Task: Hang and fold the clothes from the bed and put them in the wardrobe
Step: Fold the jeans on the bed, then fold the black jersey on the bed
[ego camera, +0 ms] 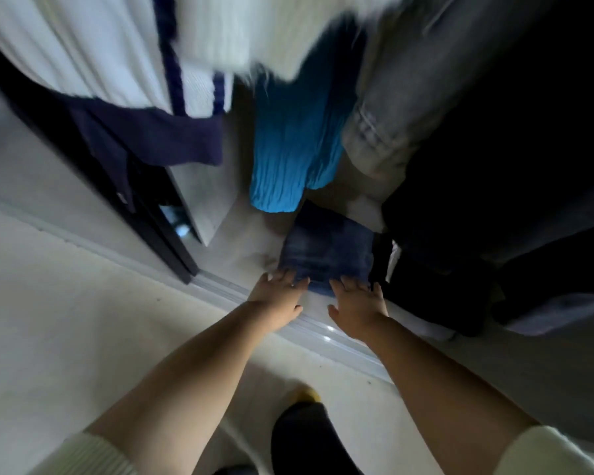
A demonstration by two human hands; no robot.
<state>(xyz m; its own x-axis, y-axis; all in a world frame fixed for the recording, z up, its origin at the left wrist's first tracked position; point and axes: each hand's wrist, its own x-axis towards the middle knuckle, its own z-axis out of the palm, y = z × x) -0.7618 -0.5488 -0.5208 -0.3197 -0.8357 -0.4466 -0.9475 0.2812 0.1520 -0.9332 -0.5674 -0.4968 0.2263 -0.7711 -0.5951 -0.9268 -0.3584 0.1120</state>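
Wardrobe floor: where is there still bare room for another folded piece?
Bare floor lies left of the folded jeans, below the hanging blue garment. Right of the jeans, dark clothes crowd the floor. Both hands rest open at the jeans' near edge.

Both arms stretched fwd — left hand (pixel 277 301) & right hand (pixel 356 305) flat, fingers spread.

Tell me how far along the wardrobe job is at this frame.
Done: several garments hang inside, including a bright blue top and a grey piece. In hand: the left hand and right hand, both open, rest at the near edge of folded jeans on the wardrobe floor. Left: unknown, the bed is out of view.
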